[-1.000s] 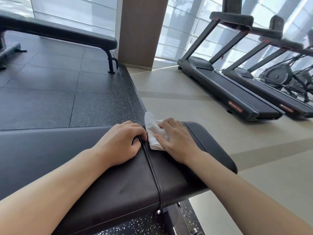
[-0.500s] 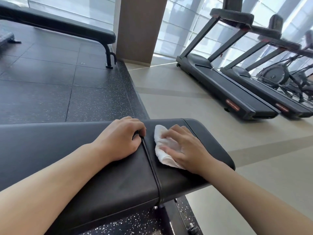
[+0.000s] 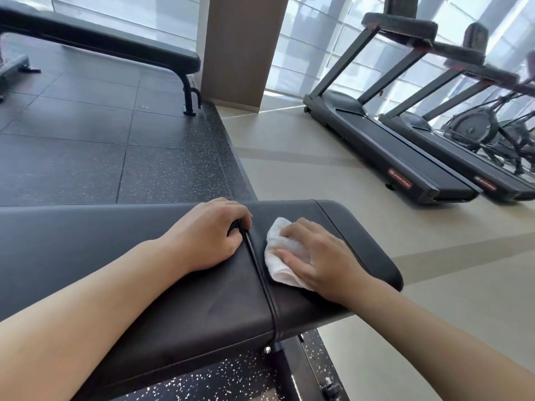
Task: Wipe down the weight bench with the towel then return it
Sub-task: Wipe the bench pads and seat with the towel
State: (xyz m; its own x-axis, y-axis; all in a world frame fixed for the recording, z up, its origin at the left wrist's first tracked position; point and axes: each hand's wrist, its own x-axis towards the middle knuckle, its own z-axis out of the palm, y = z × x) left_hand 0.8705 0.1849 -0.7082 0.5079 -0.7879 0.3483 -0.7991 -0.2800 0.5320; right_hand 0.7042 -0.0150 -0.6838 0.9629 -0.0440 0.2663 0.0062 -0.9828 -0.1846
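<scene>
The towel [image 3: 285, 256] is small, white and folded into a thick wad. It lies on the short end pad of the weight bench [image 3: 173, 299], just right of the gap between the two pads. Judged light, soft and limp: it should bunch or unfold if dragged by one edge, so the best hold is a flat palm over the whole wad, with fingertips over the leading edge. The black padding looks smooth and slightly glossy, so the cloth should slide easily; steady downward pressure is needed for a real wipe.

The right hand [image 3: 318, 257] lies on top of the towel, fingers nearly straight and spread, pressing rather than pinching. The left hand [image 3: 207, 234] rests on the long pad, fingers curled down into the gap between the pads, apparently bracing; whether they hook the pad edge cannot be told.

Change against one second ago: the towel and right hand then sat at the far edge of the end pad, the cloth hanging over the rim. They now sit nearer the person, mid-pad. The left hand is in the same place.

Judgement: wiping in progress; the long pad is likely still to be done, and the return not begun.

Background: a second bench [image 3: 115, 44], two treadmills [image 3: 405, 157].
</scene>
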